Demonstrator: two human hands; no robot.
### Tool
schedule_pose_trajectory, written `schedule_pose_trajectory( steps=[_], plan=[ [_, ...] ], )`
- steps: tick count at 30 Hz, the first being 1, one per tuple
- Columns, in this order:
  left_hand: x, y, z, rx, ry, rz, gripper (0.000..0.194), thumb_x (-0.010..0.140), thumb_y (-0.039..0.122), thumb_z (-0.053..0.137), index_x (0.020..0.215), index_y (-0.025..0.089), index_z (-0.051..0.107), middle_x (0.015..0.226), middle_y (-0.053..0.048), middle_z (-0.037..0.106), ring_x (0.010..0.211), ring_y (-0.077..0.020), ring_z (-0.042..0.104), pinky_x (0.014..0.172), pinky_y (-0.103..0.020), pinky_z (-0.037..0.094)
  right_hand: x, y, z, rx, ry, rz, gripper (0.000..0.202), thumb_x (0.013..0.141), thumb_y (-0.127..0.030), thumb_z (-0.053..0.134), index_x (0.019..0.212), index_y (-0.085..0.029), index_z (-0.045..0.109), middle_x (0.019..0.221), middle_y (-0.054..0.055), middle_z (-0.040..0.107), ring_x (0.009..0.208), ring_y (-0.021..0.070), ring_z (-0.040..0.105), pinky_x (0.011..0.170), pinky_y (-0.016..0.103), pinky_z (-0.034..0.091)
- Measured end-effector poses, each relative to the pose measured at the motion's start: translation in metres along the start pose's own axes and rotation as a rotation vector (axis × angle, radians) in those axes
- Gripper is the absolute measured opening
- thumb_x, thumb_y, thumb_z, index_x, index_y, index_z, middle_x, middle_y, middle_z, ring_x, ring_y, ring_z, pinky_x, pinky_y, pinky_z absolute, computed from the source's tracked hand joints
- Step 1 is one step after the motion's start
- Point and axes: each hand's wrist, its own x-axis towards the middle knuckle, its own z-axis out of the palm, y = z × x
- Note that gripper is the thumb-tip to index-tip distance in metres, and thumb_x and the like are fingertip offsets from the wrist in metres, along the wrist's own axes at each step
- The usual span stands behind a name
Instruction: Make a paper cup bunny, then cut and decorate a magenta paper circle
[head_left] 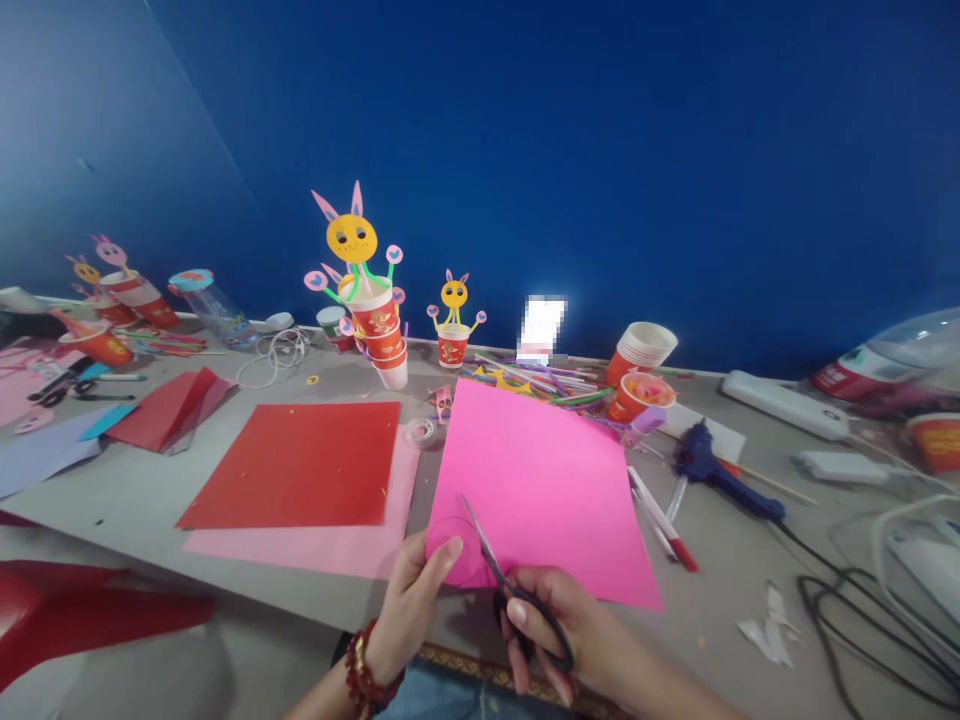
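Note:
A bright pink sheet (547,480) lies at a tilt over the table's front part, with a circle drawn near its lower left corner. My left hand (418,590) pinches that corner, thumb on top beside the circle. In my right hand (551,625) are black-handled scissors (491,560), their handles around my fingers. The slightly parted blades point up and left over the sheet, at the right side of the drawn circle.
Left of the sheet, a red sheet (300,465) overlaps a pale pink one (300,550). Behind stand decorated cups (382,330) and a small cup figure (453,345). Rightward are pens (664,520), a blue glue gun (724,475), stacked cups (645,345) and a black cable (832,630).

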Motion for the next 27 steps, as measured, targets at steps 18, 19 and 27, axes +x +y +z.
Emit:
schedule_pose_trajectory(
  steps=[18,19,27],
  plan=[
    [0.000,0.001,-0.001,0.023,0.016,0.010,0.032,0.085,0.046,0.064,0.078,0.015,0.073,0.066,-0.001,0.061,0.063,-0.0139,0.051,0.062,-0.022,0.048,0.005,0.015,0.000,0.048,0.024,0.004,0.062,0.075,-0.079,0.054,0.079,-0.018,0.044,0.056,0.001,0.067,0.027,0.0018,0.041,0.027,0.012,0.023],
    [0.000,0.000,-0.001,0.026,0.020,0.009,0.033,0.084,0.046,0.064,0.077,0.015,0.073,0.065,-0.001,0.061,0.063,-0.0138,0.051,0.062,-0.022,0.048,0.005,0.016,0.001,0.052,0.026,0.001,0.061,0.076,-0.078,0.054,0.080,-0.018,0.045,0.056,0.000,0.067,0.027,0.0018,0.041,0.027,0.012,0.023],
    [-0.002,0.002,-0.001,0.041,0.031,-0.003,0.034,0.084,0.047,0.064,0.073,0.015,0.071,0.066,-0.001,0.061,0.064,-0.0141,0.051,0.062,-0.022,0.048,0.004,0.017,0.001,0.059,0.049,0.001,0.060,0.076,-0.077,0.055,0.081,-0.018,0.046,0.054,-0.001,0.066,0.027,0.0019,0.042,0.027,0.011,0.021]
  ],
)
